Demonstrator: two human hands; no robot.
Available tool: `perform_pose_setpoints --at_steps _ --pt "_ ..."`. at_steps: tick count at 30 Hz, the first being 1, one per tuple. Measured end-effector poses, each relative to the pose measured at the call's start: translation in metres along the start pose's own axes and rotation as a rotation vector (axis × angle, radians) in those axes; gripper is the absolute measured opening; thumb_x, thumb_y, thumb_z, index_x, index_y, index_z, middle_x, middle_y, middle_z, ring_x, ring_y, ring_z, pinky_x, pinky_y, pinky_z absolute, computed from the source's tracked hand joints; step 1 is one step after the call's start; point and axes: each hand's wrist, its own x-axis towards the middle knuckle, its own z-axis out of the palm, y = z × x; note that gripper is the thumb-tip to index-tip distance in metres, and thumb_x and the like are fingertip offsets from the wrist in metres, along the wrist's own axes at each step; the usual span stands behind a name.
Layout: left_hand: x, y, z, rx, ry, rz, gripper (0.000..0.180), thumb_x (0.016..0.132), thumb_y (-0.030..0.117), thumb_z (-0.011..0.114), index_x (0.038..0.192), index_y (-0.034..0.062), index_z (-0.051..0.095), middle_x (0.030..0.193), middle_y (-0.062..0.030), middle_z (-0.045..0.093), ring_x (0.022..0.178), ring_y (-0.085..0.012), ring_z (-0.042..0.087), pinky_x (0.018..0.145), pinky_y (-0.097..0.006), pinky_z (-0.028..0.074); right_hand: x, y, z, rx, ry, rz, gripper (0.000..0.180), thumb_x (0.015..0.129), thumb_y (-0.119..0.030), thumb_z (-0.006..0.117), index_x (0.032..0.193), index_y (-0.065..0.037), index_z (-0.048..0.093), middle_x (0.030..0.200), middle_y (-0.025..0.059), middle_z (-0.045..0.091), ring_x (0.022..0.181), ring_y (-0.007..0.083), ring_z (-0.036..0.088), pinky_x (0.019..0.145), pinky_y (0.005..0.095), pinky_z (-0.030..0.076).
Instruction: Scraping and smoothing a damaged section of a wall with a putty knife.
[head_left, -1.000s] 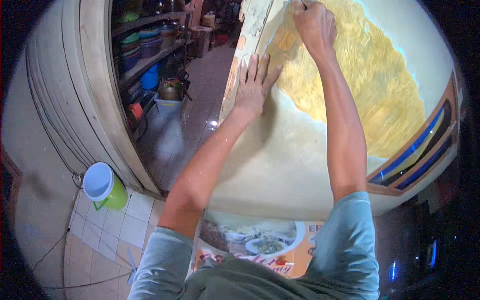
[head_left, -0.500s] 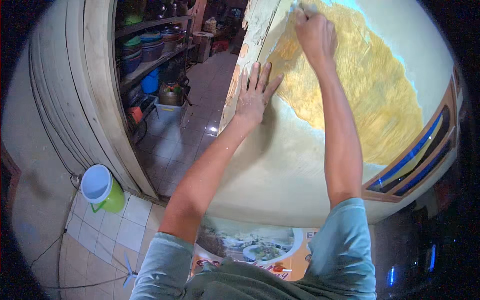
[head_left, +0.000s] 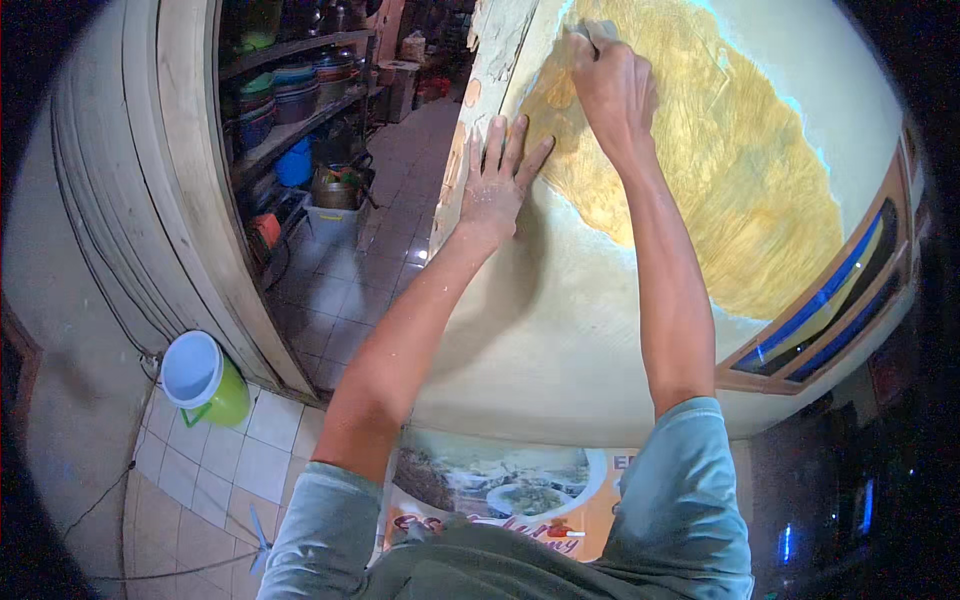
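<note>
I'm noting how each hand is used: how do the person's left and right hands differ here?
The left hand lies flat on the wall with its fingers spread; the right hand is curled around a small grey object, partly hidden. The left hand is lower, mostly left of the yellow patch; the right hand is higher, over the patch. Both hands are bare.

at lower left we see a green bucket (head_left: 230,400) with a pale blue interior, standing on white floor tiles (head_left: 240,462). through the wooden door frame (head_left: 200,200) we note shelves (head_left: 290,51) of stacked bowls (head_left: 257,112) and, lower down, a blue container (head_left: 295,163); at right, a wood-framed window (head_left: 825,295) showing blue.
</note>
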Motion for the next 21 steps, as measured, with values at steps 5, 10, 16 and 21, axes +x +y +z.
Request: perform_pose_setpoints --at_steps 5,10,16,21 --pt "-0.003 -0.001 0.001 -0.131 0.025 0.041 0.141 0.062 0.021 0.093 0.168 0.0229 0.0 0.171 -0.0265 -0.003 0.157 -0.0509 -0.001 0.123 -0.069 0.007 0.041 -0.028 -0.025 0.076 0.041 -0.049 0.028 0.098 -0.025 0.065 0.111 -0.001 0.074 0.103 0.0262 0.073 0.093 0.044 0.07 0.077 0.0527 0.055" --pt "0.0 -0.012 -0.001 -0.022 0.043 0.023 0.136 0.064 0.018 0.091 0.168 0.0221 0.004 0.171 -0.0265 -0.001 0.156 -0.0521 0.002 0.123 -0.069 0.009 0.008 -0.01 -0.003 -0.04 0.0 0.004 0.042 0.099 -0.044 0.059 0.114 -0.009 0.076 0.104 0.0307 0.071 0.102 0.0519 0.067 0.091 0.0564 0.053" --pt "-0.002 -0.003 0.016 -0.047 0.149 0.044 0.133 0.066 0.017 0.089 0.168 0.0229 0.005 0.172 -0.0261 0.0 0.157 -0.0515 0.003 0.123 -0.069 0.012 0.059 -0.018 -0.009 -0.055 0.02 0.018 0.038 0.099 -0.04 0.058 0.108 -0.006 0.074 0.098 0.0292 0.072 0.099 0.0526 0.067 0.088 0.058 0.052" --pt "0.002 -0.02 0.006 0.037 0.094 0.024 0.129 0.068 0.017 0.087 0.168 0.023 0.006 0.172 -0.0254 0.0 0.157 -0.0511 0.003 0.123 -0.068 0.013 0.026 -0.019 0.003 -0.021 -0.028 0.009 0.04 0.098 -0.04 0.058 0.112 -0.007 0.075 0.1 0.0304 0.071 0.098 0.0531 0.066 0.088 0.0572 0.053"
